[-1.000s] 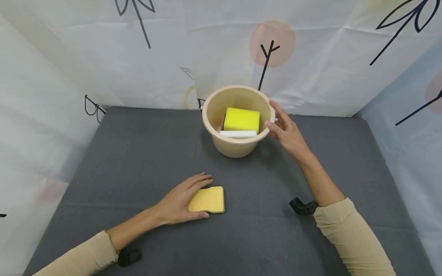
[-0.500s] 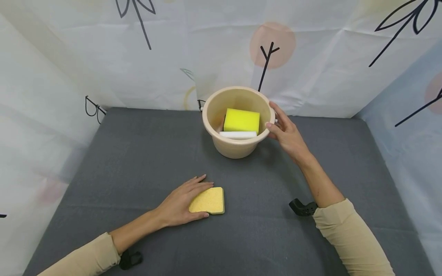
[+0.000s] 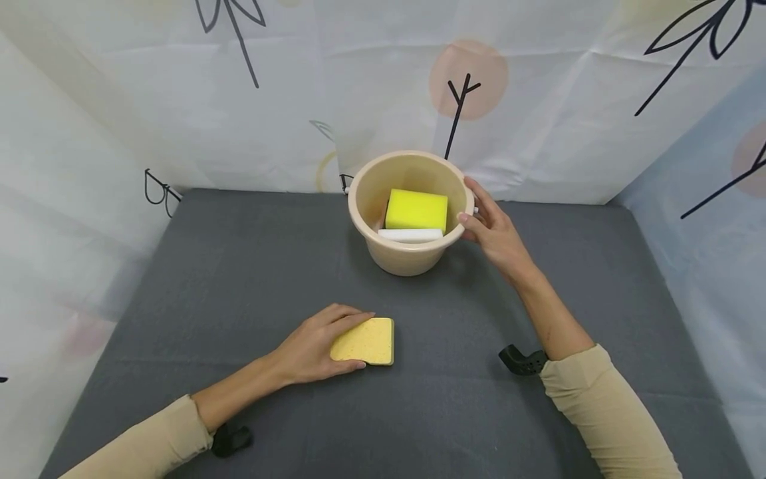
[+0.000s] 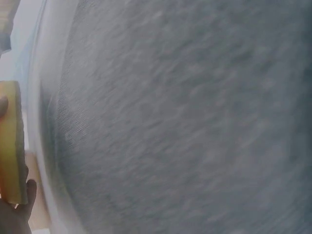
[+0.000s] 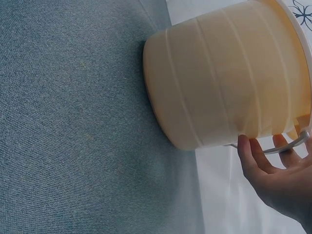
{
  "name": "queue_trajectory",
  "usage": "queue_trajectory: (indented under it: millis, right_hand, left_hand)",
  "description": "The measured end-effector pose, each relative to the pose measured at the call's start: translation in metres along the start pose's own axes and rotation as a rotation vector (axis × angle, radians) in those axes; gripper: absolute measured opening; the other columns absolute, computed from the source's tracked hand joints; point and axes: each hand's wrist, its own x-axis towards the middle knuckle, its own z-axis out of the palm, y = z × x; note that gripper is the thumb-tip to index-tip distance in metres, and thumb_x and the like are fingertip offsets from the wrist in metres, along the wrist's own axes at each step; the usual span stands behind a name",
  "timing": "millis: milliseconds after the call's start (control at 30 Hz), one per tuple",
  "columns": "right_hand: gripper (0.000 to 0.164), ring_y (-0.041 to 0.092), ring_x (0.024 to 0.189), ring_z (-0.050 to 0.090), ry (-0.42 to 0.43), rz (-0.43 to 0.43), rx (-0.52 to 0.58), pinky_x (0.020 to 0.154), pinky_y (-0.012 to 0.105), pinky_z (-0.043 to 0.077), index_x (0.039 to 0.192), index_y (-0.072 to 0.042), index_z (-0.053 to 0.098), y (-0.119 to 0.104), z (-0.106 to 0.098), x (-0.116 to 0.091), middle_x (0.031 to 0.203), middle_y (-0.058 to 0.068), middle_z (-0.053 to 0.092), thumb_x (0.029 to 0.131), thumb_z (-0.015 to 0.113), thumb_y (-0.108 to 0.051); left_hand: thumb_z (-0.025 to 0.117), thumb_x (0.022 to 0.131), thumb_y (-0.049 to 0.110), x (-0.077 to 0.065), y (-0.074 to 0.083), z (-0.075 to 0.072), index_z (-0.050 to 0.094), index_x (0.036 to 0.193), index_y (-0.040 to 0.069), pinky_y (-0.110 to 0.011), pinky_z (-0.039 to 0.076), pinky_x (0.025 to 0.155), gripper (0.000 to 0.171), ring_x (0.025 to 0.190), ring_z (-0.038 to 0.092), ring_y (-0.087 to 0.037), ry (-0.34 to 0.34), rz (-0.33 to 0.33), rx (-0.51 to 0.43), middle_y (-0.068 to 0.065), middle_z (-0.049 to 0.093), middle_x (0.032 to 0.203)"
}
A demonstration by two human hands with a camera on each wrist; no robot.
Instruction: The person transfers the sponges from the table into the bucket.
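My left hand (image 3: 311, 346) grips a pale yellow sponge (image 3: 368, 342) by its two long edges, thumb near and fingers far. The left wrist view catches that sponge (image 4: 10, 146) at its left border, between fingertips. A cream bucket (image 3: 407, 258) stands upright at the table's back. My right hand (image 3: 503, 243) holds the bucket's right side, thumb at the rim, other fingers along the outer wall. In the right wrist view, fingertips meet the wall beside the wire handle (image 5: 287, 146). Inside the bucket lie a bright yellow sponge (image 3: 417, 209) and a white block (image 3: 409, 235).
A dark grey cloth (image 3: 251, 259) covers the table. Pale printed curtains (image 3: 383, 80) rise behind the bucket and along both sides. Black wrist mounts (image 3: 522, 360) sit under both forearms, close over the cloth.
My left hand has closed its fingers in around the pale yellow sponge and shifted it slightly right and away from me. The right hand and bucket have stayed in place.
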Motion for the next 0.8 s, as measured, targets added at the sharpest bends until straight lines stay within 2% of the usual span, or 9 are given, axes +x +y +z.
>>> queue_trajectory:
  millis: [300, 600, 800]
  right_hand:
    - [0.065, 0.028, 0.136, 0.043, 0.007, 0.001, -0.002, 0.091, 0.025, 0.055, 0.157, -0.035, 0.028, 0.0, 0.0, 0.0, 0.155, 0.008, 0.036, 0.101, 0.059, -0.021]
    - [0.065, 0.029, 0.137, 0.043, 0.001, -0.003, 0.006, 0.091, 0.025, 0.055, 0.157, -0.034, 0.028, 0.004, -0.001, -0.001, 0.157, 0.008, 0.034, 0.101, 0.059, -0.023]
    - [0.065, 0.029, 0.136, 0.044, 0.002, -0.01, 0.003, 0.092, 0.025, 0.055, 0.157, -0.034, 0.028, 0.003, -0.002, 0.001, 0.155, 0.009, 0.037, 0.101, 0.06, -0.022]
  left_hand:
    - [0.077, 0.084, 0.046, 0.018, 0.003, -0.017, 0.057, 0.138, 0.017, -0.03, 0.051, 0.09, 0.065, 0.115, 0.054, -0.013, 0.046, 0.042, -0.052, 0.003, 0.054, 0.128]
    - [0.076, 0.083, 0.051, 0.032, 0.004, -0.035, 0.061, 0.136, 0.015, -0.03, 0.051, 0.09, 0.066, 0.114, 0.055, -0.013, 0.083, 0.094, -0.011, 0.003, 0.059, 0.125]
    - [0.079, 0.08, 0.052, 0.048, 0.008, -0.054, 0.064, 0.133, 0.012, -0.028, 0.051, 0.088, 0.068, 0.11, 0.058, -0.014, 0.129, 0.16, -0.006, 0.001, 0.062, 0.121]
